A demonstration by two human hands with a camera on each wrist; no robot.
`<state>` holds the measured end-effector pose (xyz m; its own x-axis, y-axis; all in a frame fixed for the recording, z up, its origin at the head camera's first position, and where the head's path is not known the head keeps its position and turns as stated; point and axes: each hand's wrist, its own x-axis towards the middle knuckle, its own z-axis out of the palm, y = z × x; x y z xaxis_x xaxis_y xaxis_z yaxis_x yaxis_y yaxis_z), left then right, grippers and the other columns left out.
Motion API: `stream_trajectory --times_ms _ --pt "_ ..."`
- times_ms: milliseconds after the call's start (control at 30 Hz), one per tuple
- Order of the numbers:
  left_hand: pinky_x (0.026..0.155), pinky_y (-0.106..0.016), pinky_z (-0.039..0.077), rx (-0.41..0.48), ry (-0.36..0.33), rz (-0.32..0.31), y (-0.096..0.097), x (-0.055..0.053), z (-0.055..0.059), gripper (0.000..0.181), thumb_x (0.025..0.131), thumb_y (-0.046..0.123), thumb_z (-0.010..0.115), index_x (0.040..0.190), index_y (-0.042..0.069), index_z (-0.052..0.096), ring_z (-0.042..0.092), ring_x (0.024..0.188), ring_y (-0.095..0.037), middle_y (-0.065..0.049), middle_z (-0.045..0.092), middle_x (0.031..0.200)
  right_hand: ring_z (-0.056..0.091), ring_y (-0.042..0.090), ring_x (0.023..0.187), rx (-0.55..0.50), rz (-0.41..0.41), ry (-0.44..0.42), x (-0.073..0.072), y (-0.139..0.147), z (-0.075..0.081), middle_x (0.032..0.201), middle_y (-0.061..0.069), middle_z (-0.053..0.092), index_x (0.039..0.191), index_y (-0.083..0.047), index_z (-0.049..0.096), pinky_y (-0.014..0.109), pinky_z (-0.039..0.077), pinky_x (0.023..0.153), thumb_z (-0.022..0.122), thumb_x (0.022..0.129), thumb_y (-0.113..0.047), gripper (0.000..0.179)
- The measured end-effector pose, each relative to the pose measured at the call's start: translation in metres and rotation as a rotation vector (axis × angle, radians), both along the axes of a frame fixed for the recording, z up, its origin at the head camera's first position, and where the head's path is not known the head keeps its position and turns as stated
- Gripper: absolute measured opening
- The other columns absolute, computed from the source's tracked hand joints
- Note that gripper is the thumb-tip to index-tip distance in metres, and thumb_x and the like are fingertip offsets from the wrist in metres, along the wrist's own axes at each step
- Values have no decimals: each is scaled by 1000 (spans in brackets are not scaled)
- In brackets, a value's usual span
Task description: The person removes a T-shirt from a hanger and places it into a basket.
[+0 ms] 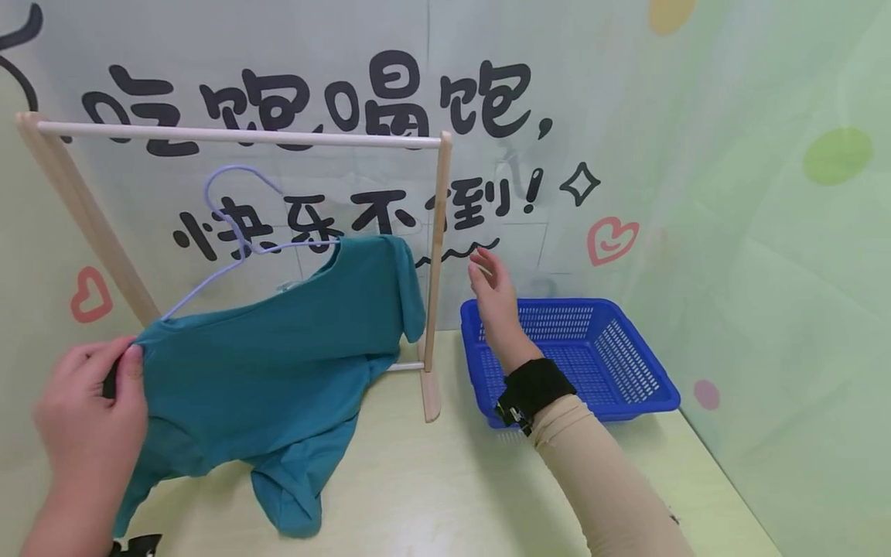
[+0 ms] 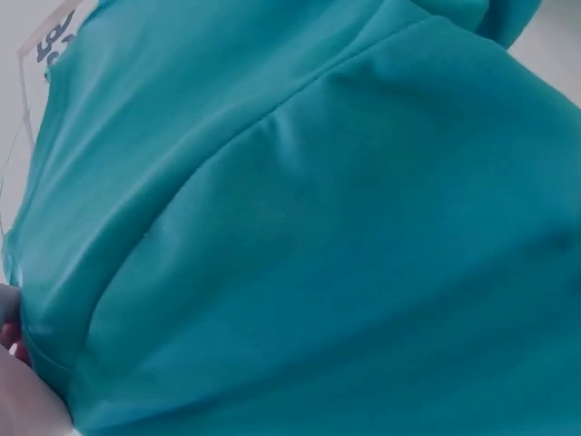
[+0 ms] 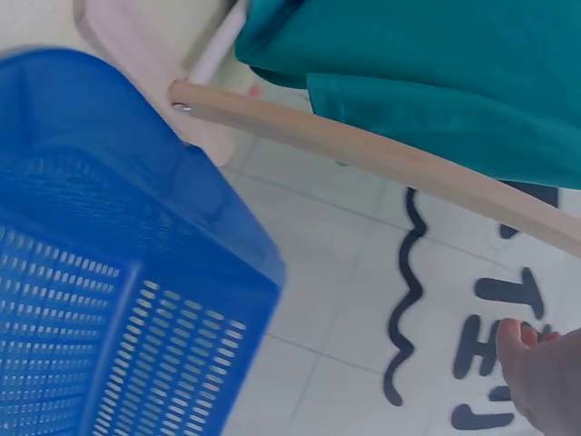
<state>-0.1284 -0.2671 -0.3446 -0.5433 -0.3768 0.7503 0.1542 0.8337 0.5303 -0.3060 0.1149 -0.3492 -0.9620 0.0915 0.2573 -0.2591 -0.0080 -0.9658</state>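
Teal garment (image 1: 257, 371), pale lilac hanger (image 1: 243, 246)

A teal garment (image 1: 264, 371) conceals the ends of a lilac hanger (image 1: 244, 247) inside it and one foot of a wooden rack (image 1: 240, 135) behind it.

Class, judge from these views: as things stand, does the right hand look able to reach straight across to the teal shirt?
Probably not straight across: the right hand is empty, but the wooden post stands between it and the teal shirt. It would likely have to go round the post.
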Motion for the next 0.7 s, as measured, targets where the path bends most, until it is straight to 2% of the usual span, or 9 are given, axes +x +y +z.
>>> stream_trajectory --times_ms 167,267,333,433,500,600,700 --pt "78 4 27 -12 64 -25 -5 7 1 28 94 13 58 111 -7 65 32 91 23 -23 59 98 45 16 129 -41 -2 105 15 11 9 137 1 50 139 -17 43 36 38 108 51 98 -28 43" --pt "78 3 29 -16 125 -81 -4 7 2 23 90 6 62 107 -8 67 36 91 23 -22 60 92 43 17 131 -32 12 187 28 13 16 139 1 49 139 -17 44 37 36 109 53 97 -29 44" --pt "78 2 30 -26 157 -132 -1 7 2 20 87 2 65 104 -9 68 38 90 23 -7 62 89 43 16 131 -1 18 256 40 14 23 140 0 49 138 -17 44 37 36 109 53 97 -30 44" --pt "78 0 32 -51 185 -229 3 7 1 18 84 -1 67 100 -10 69 41 89 23 17 56 94 44 16 130 75 27 372 64 12 36 139 -1 49 137 -16 46 38 35 110 54 96 -28 43" --pt "77 -1 33 -64 194 -290 6 6 -1 18 84 0 68 98 -10 69 43 88 21 26 50 98 44 16 129 158 42 456 83 9 43 139 -1 50 136 -14 48 39 35 110 55 95 -23 42" --pt "77 -1 36 -85 202 -381 11 6 -4 17 84 2 68 97 -10 70 46 88 17 14 58 92 43 15 130 337 79 547 111 1 50 139 0 50 135 -14 50 43 35 109 60 93 -15 43" --pt "80 0 37 -114 150 -443 18 7 -8 17 82 -4 69 98 -9 70 47 87 14 -5 61 87 40 14 133 532 141 586 134 -8 50 141 -1 48 135 -15 51 44 35 108 63 91 -15 46"
